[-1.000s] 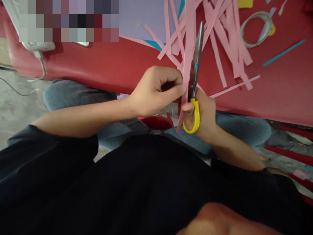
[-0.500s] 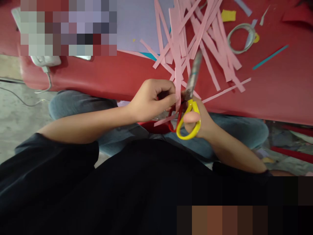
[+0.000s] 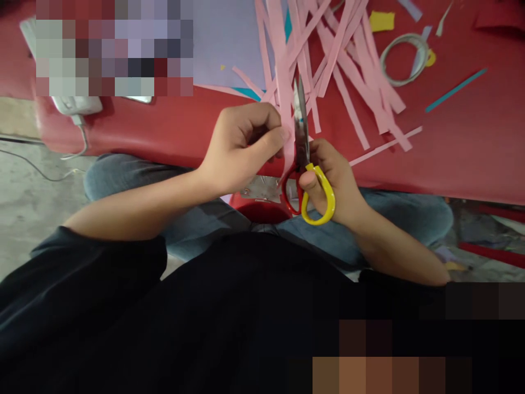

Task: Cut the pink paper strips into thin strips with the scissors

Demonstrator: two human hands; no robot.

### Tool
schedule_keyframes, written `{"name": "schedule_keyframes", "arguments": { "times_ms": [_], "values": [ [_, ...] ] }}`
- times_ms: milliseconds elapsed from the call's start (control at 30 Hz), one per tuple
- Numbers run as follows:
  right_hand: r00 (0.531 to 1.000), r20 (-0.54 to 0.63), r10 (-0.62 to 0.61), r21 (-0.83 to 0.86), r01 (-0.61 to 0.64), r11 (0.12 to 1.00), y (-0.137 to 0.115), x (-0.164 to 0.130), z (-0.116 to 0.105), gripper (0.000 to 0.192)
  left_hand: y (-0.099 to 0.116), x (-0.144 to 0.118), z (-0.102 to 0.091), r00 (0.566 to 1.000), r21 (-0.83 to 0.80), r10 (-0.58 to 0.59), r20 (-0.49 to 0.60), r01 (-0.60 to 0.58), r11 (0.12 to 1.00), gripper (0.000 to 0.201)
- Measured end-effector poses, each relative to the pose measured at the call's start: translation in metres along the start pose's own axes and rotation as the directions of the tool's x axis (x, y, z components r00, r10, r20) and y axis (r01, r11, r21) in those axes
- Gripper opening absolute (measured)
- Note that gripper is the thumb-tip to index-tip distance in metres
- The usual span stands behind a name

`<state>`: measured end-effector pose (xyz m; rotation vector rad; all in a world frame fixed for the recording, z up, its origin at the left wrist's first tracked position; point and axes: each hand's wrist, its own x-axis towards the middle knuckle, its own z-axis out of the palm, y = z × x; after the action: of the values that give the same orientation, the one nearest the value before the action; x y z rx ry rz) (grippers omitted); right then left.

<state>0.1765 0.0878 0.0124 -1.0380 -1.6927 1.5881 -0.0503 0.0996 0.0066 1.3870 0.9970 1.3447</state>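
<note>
Between the thumb and fingers of my left hand (image 3: 241,148) is pinched a long pink paper strip (image 3: 283,76), which runs up over the pile. My right hand (image 3: 334,175) grips a pair of scissors (image 3: 301,115) by handles of yellow and red, its thumb through the yellow loop. The scissor blades point away from me, just right of the held strip, nearly together. Beyond both hands lies a loose heap of pink strips (image 3: 355,76) on the red tabletop (image 3: 459,153).
Right of the heap sit a roll of tape (image 3: 383,60), a yellow scrap (image 3: 382,22) and a thin blue strip (image 3: 455,90). A lilac sheet (image 3: 225,49) lies at the back. A white plug with a cable (image 3: 77,104) is at the left.
My left hand has moved up and left with the pink strip. The scissors have swung left to point more straight ahead, and the short strip end near the red handle is no longer seen sticking out.
</note>
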Motion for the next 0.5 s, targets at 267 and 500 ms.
{"name": "schedule_keyframes", "arguments": {
  "times_ms": [267,500],
  "values": [
    [0.904,0.316,0.289,0.244,-0.372,0.895,-0.007,-0.004,-0.004,0.062,0.015,0.022,-0.016,0.991,-0.137,0.068,-0.114,-0.084,0.987,0.037],
    [0.941,0.272,0.2,0.325,-0.285,0.902,-0.003,-0.004,-0.004,0.067,0.018,0.022,-0.022,0.993,-0.233,-0.005,-0.117,-0.023,0.972,0.035]
  ]
}}
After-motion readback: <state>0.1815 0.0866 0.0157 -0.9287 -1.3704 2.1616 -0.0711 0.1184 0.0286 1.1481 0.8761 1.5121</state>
